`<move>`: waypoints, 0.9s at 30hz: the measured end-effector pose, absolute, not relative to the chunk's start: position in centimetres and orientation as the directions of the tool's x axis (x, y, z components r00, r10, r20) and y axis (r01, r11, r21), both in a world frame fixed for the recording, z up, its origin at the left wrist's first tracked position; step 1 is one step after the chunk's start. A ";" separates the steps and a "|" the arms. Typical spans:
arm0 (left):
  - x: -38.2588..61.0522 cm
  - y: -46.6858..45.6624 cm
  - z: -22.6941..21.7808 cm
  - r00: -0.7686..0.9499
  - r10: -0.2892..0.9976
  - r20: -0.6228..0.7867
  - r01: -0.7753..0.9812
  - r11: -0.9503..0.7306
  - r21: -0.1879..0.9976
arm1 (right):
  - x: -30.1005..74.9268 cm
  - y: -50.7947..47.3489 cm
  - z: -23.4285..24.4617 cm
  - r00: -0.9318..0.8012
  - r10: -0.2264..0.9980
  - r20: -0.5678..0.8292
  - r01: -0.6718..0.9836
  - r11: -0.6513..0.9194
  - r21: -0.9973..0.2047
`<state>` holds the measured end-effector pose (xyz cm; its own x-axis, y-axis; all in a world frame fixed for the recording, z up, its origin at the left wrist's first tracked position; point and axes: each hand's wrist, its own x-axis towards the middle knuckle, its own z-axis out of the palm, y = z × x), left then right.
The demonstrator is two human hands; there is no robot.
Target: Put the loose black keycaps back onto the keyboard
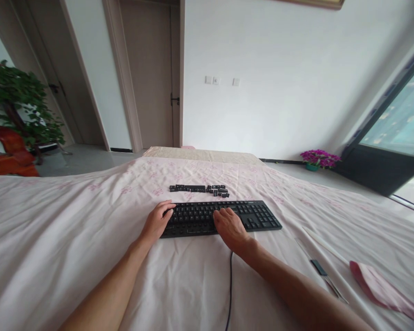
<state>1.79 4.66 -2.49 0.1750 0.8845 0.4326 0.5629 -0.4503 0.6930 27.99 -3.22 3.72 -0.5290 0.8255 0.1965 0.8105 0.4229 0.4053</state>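
Both hands on the black keyboard (251, 215), which lies flat on the pink-flowered sheet (72, 220), mid-bed in front of me. My left hand (157, 222) sits at its left end, fingers bent onto the corner keys; I cannot tell whether they grip the edge. My right hand (230, 226) lies palm-down over the middle keys, fingers relaxed, holding nothing. Loose keycaps (200, 189) in a row just beyond the keyboard. Cable (230, 285) runs toward me. Thin tool (322, 271) and pink pouch (379, 287) well right.

Sheeted bed (55, 239) bears keyboard (258, 215), loose keycaps (200, 189), perhaps tweezers (326, 276).
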 end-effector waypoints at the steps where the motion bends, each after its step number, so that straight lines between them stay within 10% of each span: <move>1: 1.8 4.7 -2.5 0.176 0.883 0.435 0.562 -0.452 0.692 | 27.9 -3.2 3.7 -0.537 0.822 0.189 0.803 0.430 0.413; 27: 1.9 4.6 -2.3 0.170 0.883 0.437 0.555 -0.452 0.699 | 30.2 -1.1 2.4 -0.303 0.884 0.356 0.891 0.396 -0.223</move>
<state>1.87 4.63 -2.31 0.1697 0.8834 0.4369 0.5546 -0.4521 0.6986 30.20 -1.09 2.39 -0.3035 0.8838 0.3562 0.8910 0.3957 -0.2226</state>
